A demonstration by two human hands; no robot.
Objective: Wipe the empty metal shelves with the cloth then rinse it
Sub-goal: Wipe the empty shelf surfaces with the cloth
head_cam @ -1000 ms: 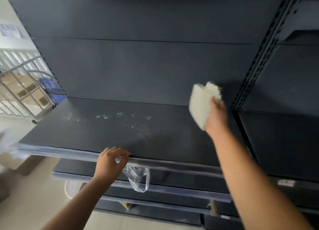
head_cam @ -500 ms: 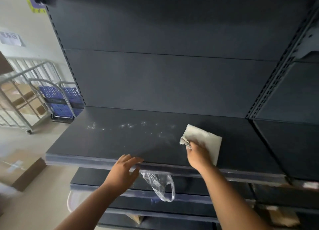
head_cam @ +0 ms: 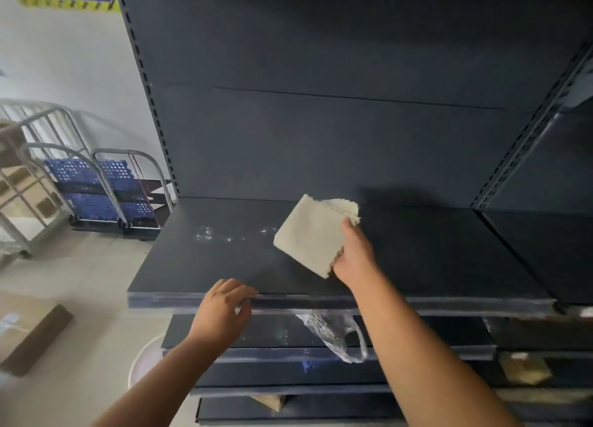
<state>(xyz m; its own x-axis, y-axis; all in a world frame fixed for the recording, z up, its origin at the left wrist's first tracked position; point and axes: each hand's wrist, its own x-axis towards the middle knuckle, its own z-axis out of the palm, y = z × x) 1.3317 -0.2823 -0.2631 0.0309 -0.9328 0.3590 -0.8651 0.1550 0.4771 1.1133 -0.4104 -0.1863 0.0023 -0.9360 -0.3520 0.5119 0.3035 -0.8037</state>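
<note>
A dark metal shelf [head_cam: 433,259] runs across the middle of the view, with pale dusty specks [head_cam: 205,234] on its left part. My right hand [head_cam: 354,256] grips a folded whitish cloth [head_cam: 313,234] by its right edge, lifted and tilted above the shelf's middle. My left hand [head_cam: 224,308] rests on the shelf's front edge, fingers curled over the lip. Lower dark shelves [head_cam: 288,333] step out beneath.
A clear plastic bag [head_cam: 337,333] hangs under the front edge between my arms. Blue crates on a metal trolley [head_cam: 102,189] stand at the left by the wall. A cardboard box [head_cam: 29,333] and a white bucket rim [head_cam: 141,359] sit on the floor.
The cloth lay flat on the shelf under my right hand half a second ago; now it is raised off the surface and tilted. My left hand stays on the front edge.
</note>
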